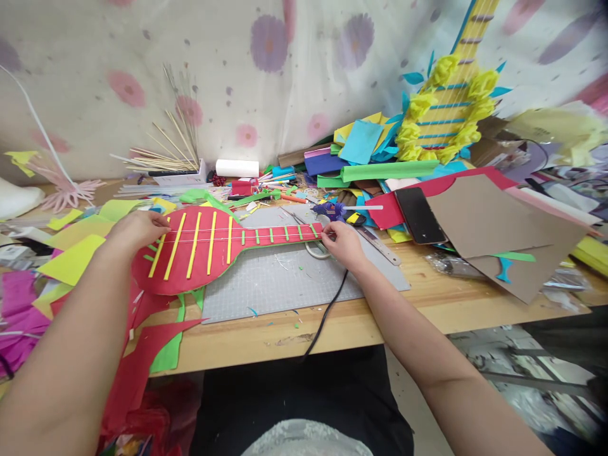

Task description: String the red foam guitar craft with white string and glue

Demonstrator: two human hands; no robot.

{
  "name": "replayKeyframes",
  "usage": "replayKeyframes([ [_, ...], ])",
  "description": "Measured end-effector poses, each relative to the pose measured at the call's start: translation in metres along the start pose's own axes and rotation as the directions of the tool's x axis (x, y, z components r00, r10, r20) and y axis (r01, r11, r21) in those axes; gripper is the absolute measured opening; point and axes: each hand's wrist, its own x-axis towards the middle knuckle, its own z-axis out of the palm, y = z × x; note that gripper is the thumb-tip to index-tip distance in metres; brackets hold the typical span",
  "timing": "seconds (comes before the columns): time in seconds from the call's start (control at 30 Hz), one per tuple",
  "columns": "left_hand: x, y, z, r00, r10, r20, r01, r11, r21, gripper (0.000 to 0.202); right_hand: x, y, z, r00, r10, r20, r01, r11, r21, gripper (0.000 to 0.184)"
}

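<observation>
A red paper craft lute [221,273] with a round body and a thin neck lies across the left side of the grey cutting mat [285,288]. Yellow strips cross its body, shorter green strips cross the neck, and green shows along its edge. Thin white string [205,239] runs lengthwise over the strips. My left hand [137,229] is at the body's left end, fingertips pinched on the string. At the neck's tip, thumb and fingers of my right hand [342,244] are pressed together on the string's other end.
A purple glue gun [330,209], a metal ruler [380,246] and a black phone [420,215] lie near my right hand. Brown cardboard [489,221] spreads at the right. A yellow flowered craft instrument [441,114] leans behind. Coloured paper [76,263] lies left; bamboo sticks [161,161] stand behind.
</observation>
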Motion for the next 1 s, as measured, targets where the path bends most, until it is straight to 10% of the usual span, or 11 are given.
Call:
replayKeyframes([
  [0.23, -0.001, 0.007, 0.007, 0.98, 0.018, -0.197, -0.014, 1.0, 0.018, 0.032, 0.0, 0.0, 0.001, 1.0, 0.011, -0.005, -0.01, 1.0, 0.019, 0.006],
  [0.4, -0.018, 0.044, 0.024, 0.813, 0.258, -0.523, -0.304, 0.953, -0.002, 0.034, 0.0, 0.0, 0.002, 1.0, 0.018, -0.006, -0.017, 1.0, 0.024, 0.006],
  [0.7, -0.077, 0.177, 0.067, 0.616, 0.688, -0.383, -0.779, 0.604, -0.168, 0.028, -0.001, 0.001, 0.001, 1.0, 0.011, -0.003, -0.011, 0.998, 0.055, 0.006],
  [1.0, -0.1, 0.227, 0.083, 0.631, 0.728, -0.269, -0.775, 0.577, -0.256, 0.046, -0.003, 0.006, 0.002, 1.0, -0.019, -0.003, 0.019, 0.994, 0.103, 0.005],
])
